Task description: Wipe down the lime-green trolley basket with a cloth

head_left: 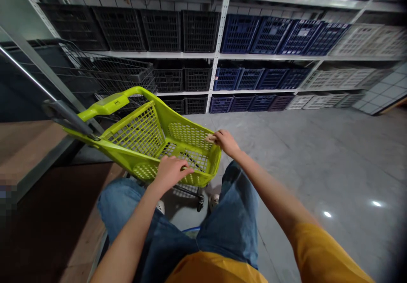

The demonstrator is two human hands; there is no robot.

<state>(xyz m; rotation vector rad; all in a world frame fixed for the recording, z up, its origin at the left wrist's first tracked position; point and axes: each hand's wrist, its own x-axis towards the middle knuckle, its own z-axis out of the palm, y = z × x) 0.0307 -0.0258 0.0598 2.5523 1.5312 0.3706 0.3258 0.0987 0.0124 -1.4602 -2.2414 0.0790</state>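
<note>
A lime-green plastic shopping cart [187, 126] stands between my knees, its slatted basket facing up. My left hand [171, 170] is closed over the near side rim, thumb along the edge. At the far front corner, my right hand [225, 142] presses a small crumpled beige cloth [210, 138] against the rim. Most of the cloth is hidden under the fingers. The cart's green handle [111, 103] is at the left, with a fold-up grid panel [136, 132] below it.
Metal shelving [219, 41] spans the back, holding black crates [165, 30], blue crates [240, 32] and white crates [358, 39]. A dark wire cart [117, 73] stands behind the green one. A brown ledge [28, 147] lies left; grey floor [302, 155] extends right.
</note>
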